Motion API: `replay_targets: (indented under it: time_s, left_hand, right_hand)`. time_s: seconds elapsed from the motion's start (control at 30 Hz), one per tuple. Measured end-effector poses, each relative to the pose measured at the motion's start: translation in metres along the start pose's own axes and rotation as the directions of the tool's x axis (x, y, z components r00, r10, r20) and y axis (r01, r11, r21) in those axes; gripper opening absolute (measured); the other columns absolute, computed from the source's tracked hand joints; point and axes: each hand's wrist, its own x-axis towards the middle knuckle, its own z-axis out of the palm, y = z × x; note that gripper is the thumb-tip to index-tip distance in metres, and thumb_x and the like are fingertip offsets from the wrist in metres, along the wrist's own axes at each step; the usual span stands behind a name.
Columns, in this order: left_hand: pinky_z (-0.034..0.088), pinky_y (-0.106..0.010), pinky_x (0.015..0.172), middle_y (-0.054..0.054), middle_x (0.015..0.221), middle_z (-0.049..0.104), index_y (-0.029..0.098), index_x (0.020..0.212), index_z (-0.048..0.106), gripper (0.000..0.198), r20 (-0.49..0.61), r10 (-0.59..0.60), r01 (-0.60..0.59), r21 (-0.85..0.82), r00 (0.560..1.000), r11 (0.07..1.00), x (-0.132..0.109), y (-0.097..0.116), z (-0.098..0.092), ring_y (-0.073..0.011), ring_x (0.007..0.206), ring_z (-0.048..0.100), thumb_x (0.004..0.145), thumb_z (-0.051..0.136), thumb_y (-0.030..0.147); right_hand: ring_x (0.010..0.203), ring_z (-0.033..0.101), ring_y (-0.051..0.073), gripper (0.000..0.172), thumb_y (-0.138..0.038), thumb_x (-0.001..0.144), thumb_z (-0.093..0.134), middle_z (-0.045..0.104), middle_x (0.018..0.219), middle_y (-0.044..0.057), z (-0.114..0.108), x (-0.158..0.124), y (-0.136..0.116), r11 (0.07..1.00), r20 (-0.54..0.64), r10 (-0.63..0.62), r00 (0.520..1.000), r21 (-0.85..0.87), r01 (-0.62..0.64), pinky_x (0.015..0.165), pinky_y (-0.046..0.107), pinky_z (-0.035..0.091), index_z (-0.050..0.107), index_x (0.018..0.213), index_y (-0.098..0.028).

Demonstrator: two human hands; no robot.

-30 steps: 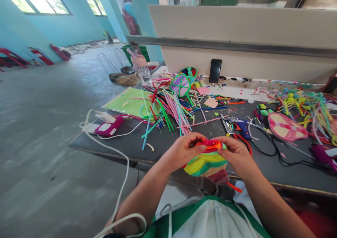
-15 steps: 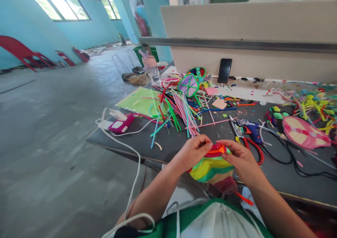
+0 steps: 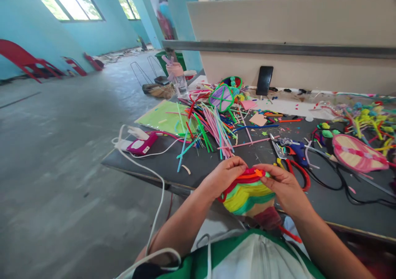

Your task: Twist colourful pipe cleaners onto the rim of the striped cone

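Note:
A striped craft piece (image 3: pixel 252 196) in red, yellow, green, tan and maroon hangs over the table's front edge, near my lap. My left hand (image 3: pixel 227 176) pinches its upper left edge between thumb and fingers. On the upper right edge, my right hand (image 3: pixel 280 182) grips it beside a small orange piece (image 3: pixel 258 173). A red strip (image 3: pixel 291 233) sticks out below the maroon end. Both hands are close together, with the red top edge between them.
On the dark table (image 3: pixel 198 172) lie loose pipe cleaners (image 3: pixel 218 130), scissors (image 3: pixel 298 174), a blue glue gun (image 3: pixel 298 153), a pink oval craft (image 3: pixel 359 153) and a purple power strip (image 3: pixel 142 144). A phone (image 3: pixel 264 81) leans upright behind. A white cable (image 3: pixel 162 192) hangs at left.
My left hand has shifted slightly left along the top edge, showing more of the red and orange rows. The red strip below has swung a little to the right.

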Motion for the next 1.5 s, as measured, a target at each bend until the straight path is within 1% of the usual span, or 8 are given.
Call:
replay_targets:
  time_s: [0.17,0.33,0.47,0.63,0.8,1.03,1.3,1.5]
  left_hand:
    - [0.04,-0.022,0.065,-0.001,0.075,0.059,0.015,0.08,0.061,0.015,-0.072,0.296,-0.249,0.372,0.953,0.894,-0.001,-0.007,0.004,-0.0116,0.069,0.052,0.084,0.049,0.024]
    - [0.044,-0.026,0.082,-0.008,0.099,0.067,0.016,0.105,0.063,0.026,-0.112,0.491,-0.329,0.612,0.864,0.719,-0.01,-0.015,0.01,-0.0156,0.089,0.061,0.09,0.043,0.023]
    - [0.046,-0.025,0.08,-0.009,0.102,0.067,0.014,0.116,0.059,0.032,-0.168,0.45,-0.287,0.569,0.877,0.771,-0.015,-0.015,0.008,-0.0156,0.089,0.062,0.088,0.051,0.029]
    - [0.045,-0.024,0.07,-0.006,0.09,0.068,0.013,0.1,0.064,0.025,-0.142,0.34,-0.222,0.518,0.93,0.826,-0.02,-0.013,0.006,-0.0152,0.079,0.061,0.083,0.058,0.03]
    - [0.042,-0.022,0.062,-0.004,0.077,0.064,0.012,0.087,0.066,0.019,-0.169,0.307,-0.203,0.452,0.937,0.869,-0.023,-0.018,0.006,-0.0131,0.069,0.056,0.082,0.058,0.029]
    - [0.044,-0.023,0.067,-0.005,0.084,0.066,0.013,0.092,0.067,0.02,-0.169,0.309,-0.231,0.368,0.936,0.901,-0.024,-0.022,0.007,-0.0142,0.075,0.058,0.082,0.059,0.029]
    - [0.044,-0.022,0.065,-0.005,0.079,0.066,0.013,0.083,0.068,0.015,-0.14,0.323,-0.262,0.336,0.936,0.905,-0.024,-0.019,0.008,-0.0137,0.072,0.058,0.08,0.061,0.025]
    - [0.044,-0.022,0.067,-0.006,0.083,0.066,0.013,0.088,0.068,0.022,-0.102,0.236,-0.206,0.244,0.966,0.948,-0.024,-0.017,0.008,-0.0146,0.076,0.058,0.082,0.06,0.032]
  right_hand:
    - [0.087,0.068,0.021,0.03,-0.029,0.074,0.072,0.073,0.099,0.003,-0.001,0.002,0.002,1.0,-0.046,0.002,0.999,-0.002,-0.002,0.078,0.033,0.053,0.07,0.103,-0.026]
    - [0.092,0.067,0.021,0.032,-0.03,0.074,0.072,0.071,0.105,0.004,-0.005,0.003,0.004,0.997,-0.072,-0.023,0.997,-0.078,0.018,0.079,0.032,0.052,0.069,0.106,-0.026]
    - [0.093,0.066,0.021,0.032,-0.028,0.076,0.071,0.07,0.106,0.004,-0.003,0.001,0.003,0.998,-0.042,-0.03,0.999,-0.062,0.027,0.078,0.03,0.052,0.068,0.107,-0.026]
    - [0.089,0.067,0.018,0.028,-0.025,0.078,0.069,0.071,0.104,0.003,0.0,0.001,0.004,0.998,-0.022,-0.057,0.998,0.004,0.057,0.076,0.027,0.052,0.067,0.105,-0.027]
    - [0.089,0.066,0.016,0.025,-0.023,0.08,0.066,0.07,0.101,0.002,-0.002,0.001,0.007,0.995,0.016,-0.095,0.995,-0.03,0.095,0.078,0.026,0.051,0.066,0.105,-0.027]
    - [0.091,0.063,0.017,0.028,-0.028,0.079,0.067,0.066,0.104,0.003,0.002,-0.001,-0.004,0.923,0.051,-0.201,0.978,-0.323,0.207,0.078,0.027,0.051,0.063,0.106,-0.025]
    - [0.085,0.063,0.017,0.014,-0.026,0.084,0.059,0.069,0.093,0.003,0.017,-0.01,-0.005,0.643,0.003,-0.5,0.866,-0.669,0.373,0.076,0.027,0.049,0.067,0.096,-0.024]
    - [0.071,0.061,0.016,0.013,-0.031,0.084,0.058,0.067,0.079,0.003,0.022,-0.008,-0.007,0.712,-0.087,-0.416,0.905,-0.65,0.265,0.064,0.025,0.048,0.067,0.083,-0.021]
